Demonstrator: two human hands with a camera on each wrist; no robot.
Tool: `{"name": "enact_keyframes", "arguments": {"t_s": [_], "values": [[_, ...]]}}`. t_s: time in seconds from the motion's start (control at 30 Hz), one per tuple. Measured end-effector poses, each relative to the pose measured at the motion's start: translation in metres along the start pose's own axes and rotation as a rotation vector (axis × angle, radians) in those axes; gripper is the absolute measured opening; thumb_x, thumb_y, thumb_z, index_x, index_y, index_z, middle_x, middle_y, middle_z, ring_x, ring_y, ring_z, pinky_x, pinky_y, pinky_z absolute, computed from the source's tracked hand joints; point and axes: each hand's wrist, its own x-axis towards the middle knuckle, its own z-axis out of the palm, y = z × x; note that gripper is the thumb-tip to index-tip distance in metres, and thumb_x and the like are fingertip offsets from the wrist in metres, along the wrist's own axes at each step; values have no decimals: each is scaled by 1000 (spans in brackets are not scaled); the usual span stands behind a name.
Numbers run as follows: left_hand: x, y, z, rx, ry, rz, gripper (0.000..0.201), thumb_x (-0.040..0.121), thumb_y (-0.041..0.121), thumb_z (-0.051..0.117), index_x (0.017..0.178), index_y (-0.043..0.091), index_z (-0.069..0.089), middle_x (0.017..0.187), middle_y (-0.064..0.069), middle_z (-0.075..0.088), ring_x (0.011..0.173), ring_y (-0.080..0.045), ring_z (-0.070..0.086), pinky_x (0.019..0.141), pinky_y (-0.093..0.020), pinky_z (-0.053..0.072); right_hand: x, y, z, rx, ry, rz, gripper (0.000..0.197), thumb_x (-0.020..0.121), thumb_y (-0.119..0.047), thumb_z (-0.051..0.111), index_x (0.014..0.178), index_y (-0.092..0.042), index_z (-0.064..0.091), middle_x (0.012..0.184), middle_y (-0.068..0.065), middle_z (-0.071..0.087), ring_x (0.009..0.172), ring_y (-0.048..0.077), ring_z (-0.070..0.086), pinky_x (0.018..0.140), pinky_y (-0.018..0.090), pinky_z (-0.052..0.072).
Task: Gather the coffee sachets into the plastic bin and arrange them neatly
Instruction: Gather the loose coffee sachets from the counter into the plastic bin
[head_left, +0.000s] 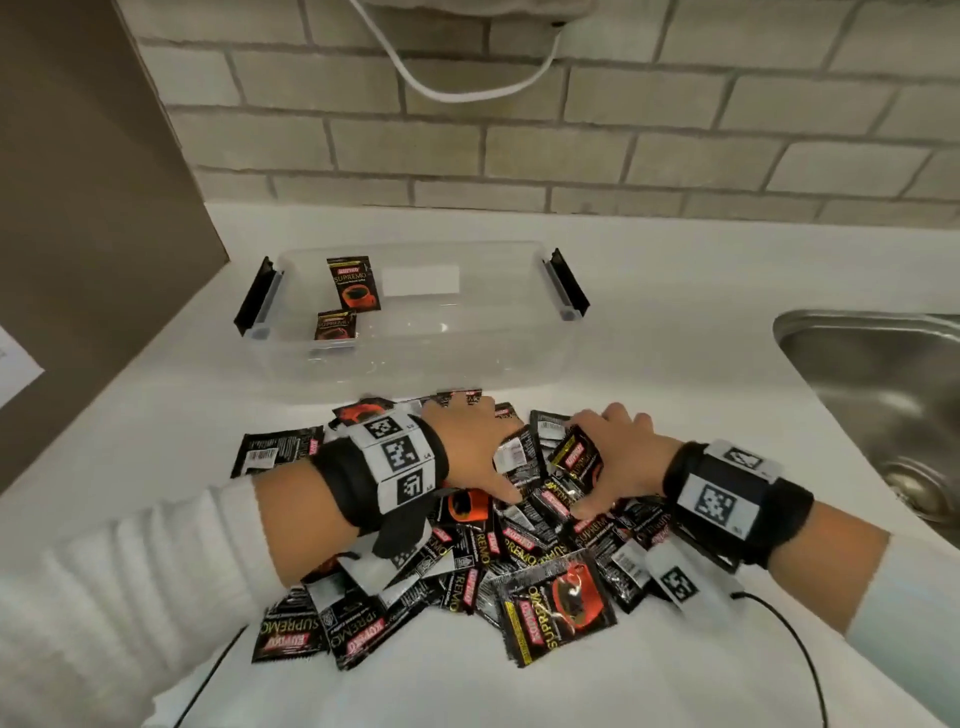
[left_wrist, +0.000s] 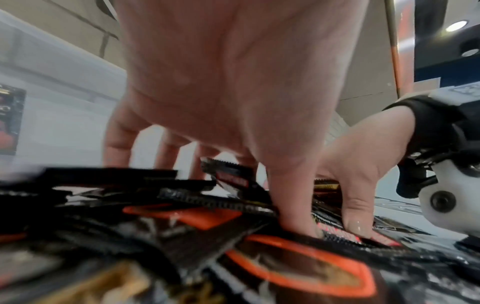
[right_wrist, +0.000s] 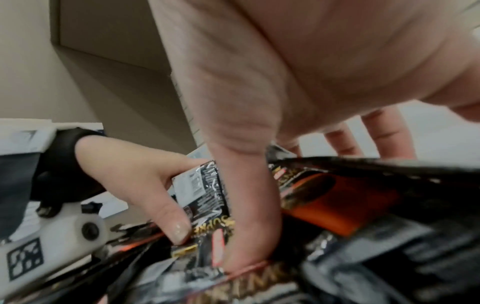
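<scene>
A heap of black coffee sachets (head_left: 519, 545) lies on the white counter (head_left: 675, 291) in front of the clear plastic bin (head_left: 467, 358). Two sachets (head_left: 354, 283) (head_left: 336, 325) lie in the bin's left part. Both hands are on the far half of the heap. My left hand (head_left: 478, 452) has its fingers down behind several sachets (left_wrist: 221, 205) and its thumb (left_wrist: 293, 205) pressed into the pile. My right hand (head_left: 610, 457) does the same, thumb (right_wrist: 249, 226) dug in, with sachets (right_wrist: 337, 195) between thumb and fingers. The two thumbs nearly touch.
A steel sink (head_left: 883, 405) is set into the counter at the right. A brown cabinet side (head_left: 93, 208) stands at the left, and a brick wall (head_left: 519, 145) with a hanging white cable (head_left: 467, 93) is behind. The bin's black latches (head_left: 254, 296) stick out sideways.
</scene>
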Motion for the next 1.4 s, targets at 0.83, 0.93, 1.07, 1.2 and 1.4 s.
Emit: {"name": "enact_keyframes", "arguments": {"t_s": [0.83, 0.93, 1.07, 1.2, 1.4], "values": [[-1, -104, -97, -659, 554, -194, 42, 80, 16, 71, 121, 13, 60, 121, -7, 61, 110, -22, 58, 84, -24, 42, 19, -7, -9, 585, 194, -48, 30, 81, 0, 53, 102, -19, 41, 98, 8, 58, 88, 23, 58, 65, 29, 51], [-8, -103, -81, -638, 624, -157, 53, 83, 11, 66, 132, 20, 50, 134, 0, 50, 120, -16, 49, 94, -24, 40, 6, -14, -33, 689, 211, -135, 33, 82, 6, 55, 103, -16, 44, 92, 3, 53, 77, 13, 53, 52, 18, 42], [-37, -78, -57, -636, 631, 50, 22, 90, 21, 59, 110, 27, 60, 108, 9, 57, 97, -6, 55, 87, -26, 47, -2, -40, -92, 748, 491, -336, 34, 82, 5, 60, 101, -17, 44, 85, -6, 48, 70, 3, 46, 53, 15, 37], [-36, -57, -15, -343, 42, 18, 80, 75, 62, 63, 142, 41, 27, 148, 1, 29, 135, -21, 31, 111, -43, 30, 24, -80, -135, 638, 709, -457, 44, 79, -7, 67, 111, -22, 41, 96, 1, 48, 94, 26, 52, 69, 25, 49], [-17, -46, 12, -183, 51, -17, 84, 67, 69, 65, 138, 48, 23, 137, -8, 35, 125, -32, 36, 101, -45, 32, 41, -92, -133, 419, 549, -416, 76, 77, -46, 69, 140, -26, 31, 134, 9, 30, 126, 26, 34, 107, 39, 32]]}}
